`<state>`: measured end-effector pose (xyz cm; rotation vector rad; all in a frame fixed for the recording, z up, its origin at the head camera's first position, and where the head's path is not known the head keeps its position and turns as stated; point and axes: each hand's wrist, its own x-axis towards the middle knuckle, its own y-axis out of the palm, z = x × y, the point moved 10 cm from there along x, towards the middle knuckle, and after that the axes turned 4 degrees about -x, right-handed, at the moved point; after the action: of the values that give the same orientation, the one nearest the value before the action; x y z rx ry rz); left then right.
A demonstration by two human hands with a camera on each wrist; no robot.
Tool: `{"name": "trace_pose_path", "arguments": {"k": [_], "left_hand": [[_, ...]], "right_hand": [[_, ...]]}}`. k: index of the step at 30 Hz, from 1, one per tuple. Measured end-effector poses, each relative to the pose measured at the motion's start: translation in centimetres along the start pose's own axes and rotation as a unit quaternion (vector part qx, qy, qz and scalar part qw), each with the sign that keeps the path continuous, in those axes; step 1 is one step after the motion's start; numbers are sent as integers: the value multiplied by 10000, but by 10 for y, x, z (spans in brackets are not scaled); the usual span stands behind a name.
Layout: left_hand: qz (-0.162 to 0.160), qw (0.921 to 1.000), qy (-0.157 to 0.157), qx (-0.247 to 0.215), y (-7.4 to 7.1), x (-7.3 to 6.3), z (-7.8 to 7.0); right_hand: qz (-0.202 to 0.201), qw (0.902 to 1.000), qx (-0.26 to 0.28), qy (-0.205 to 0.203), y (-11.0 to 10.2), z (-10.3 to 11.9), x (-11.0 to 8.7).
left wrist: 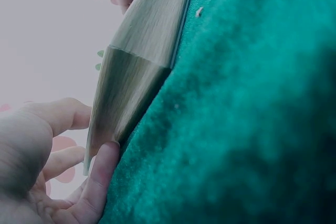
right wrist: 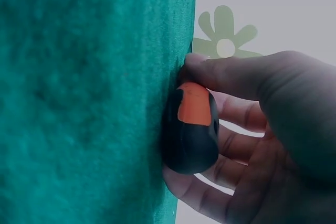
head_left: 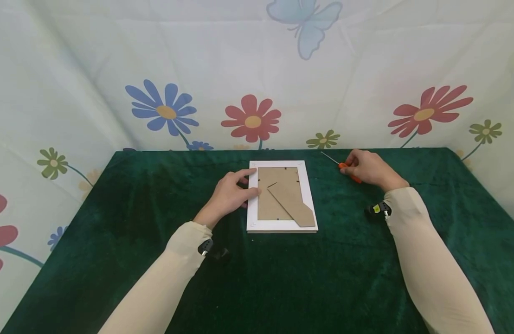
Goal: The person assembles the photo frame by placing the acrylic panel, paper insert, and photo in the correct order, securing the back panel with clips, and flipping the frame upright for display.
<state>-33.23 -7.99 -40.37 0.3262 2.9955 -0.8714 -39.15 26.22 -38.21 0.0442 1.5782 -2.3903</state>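
Observation:
A white picture frame (head_left: 252, 213) lies face down on the green cloth, its brown backing board (head_left: 278, 174) and angled stand (head_left: 300, 215) facing up. My left hand (head_left: 228, 194) holds the frame's left edge, thumb over the top and other fingers against the side; the left wrist view shows the wooden side (left wrist: 131, 82) from close by. To the right of the frame, my right hand (head_left: 369, 168) pinches the handle of an orange and black screwdriver (head_left: 343, 165) at the cloth. Its thin metal shaft points up and left. The handle end (right wrist: 191, 140) shows in the right wrist view.
Dark green velvety cloth (head_left: 282, 283) covers the table. Behind it hangs a pale curtain (head_left: 223, 55) printed with flowers and a butterfly, close to the table's far edge. A small pale speck (left wrist: 199, 11) lies on the cloth.

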Motion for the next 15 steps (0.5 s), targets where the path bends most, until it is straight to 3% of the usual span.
{"name": "trace_pose_path", "arguments": {"k": [11, 15], "left_hand": [[-47, 10000, -19, -21, -1, -1, 0], [-61, 10000, -12, -8, -1, 0, 1]], "right_hand": [[-71, 10000, -18, -63, -4, 4, -2], [-336, 9993, -13, -167, -10, 9, -3]]}}
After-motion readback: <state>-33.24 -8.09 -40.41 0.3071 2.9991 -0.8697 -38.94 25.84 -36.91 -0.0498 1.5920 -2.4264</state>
